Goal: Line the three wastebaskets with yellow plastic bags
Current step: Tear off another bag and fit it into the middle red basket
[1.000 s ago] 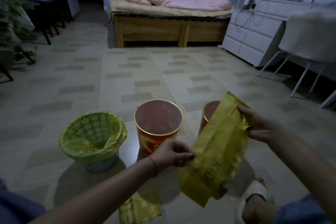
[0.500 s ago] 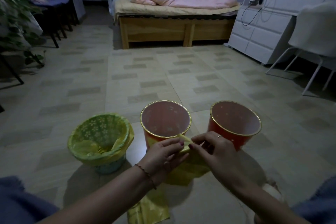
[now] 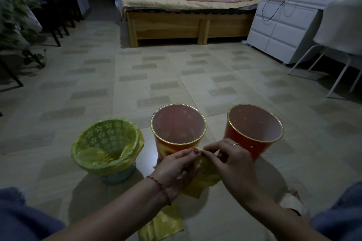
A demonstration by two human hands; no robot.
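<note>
The fingers [image 3: 193, 152] of the left hand [image 3: 176, 170] and the fingers [image 3: 212, 149] of the right hand [image 3: 233, 164] are curled and meet tip to tip, both pinching the top edge of a folded yellow plastic bag [image 3: 203, 176] that hangs down between the palms, just in front of the middle wastebasket [image 3: 177, 143]. That red basket with its gold rim stands unlined on the tiled floor [image 3: 148, 84], and a second red wastebasket [image 3: 252, 135] stands unlined just to its right, behind the right hand. To the left, a smaller patterned wastebasket [image 3: 115, 174] already carries a yellow liner [image 3: 105, 154] folded over its rim. Another yellow bag [image 3: 162, 227] lies flat on the floor under the left forearm. A ring shows on the right hand, a thin bracelet [image 3: 159, 187] on the left wrist. Farther back stand a wooden bed [image 3: 186, 23] with pink bedding, a white dresser [image 3: 280, 33], a white chair [image 3: 338, 31] at right, and a leafy plant [image 3: 15, 17] at left
</note>
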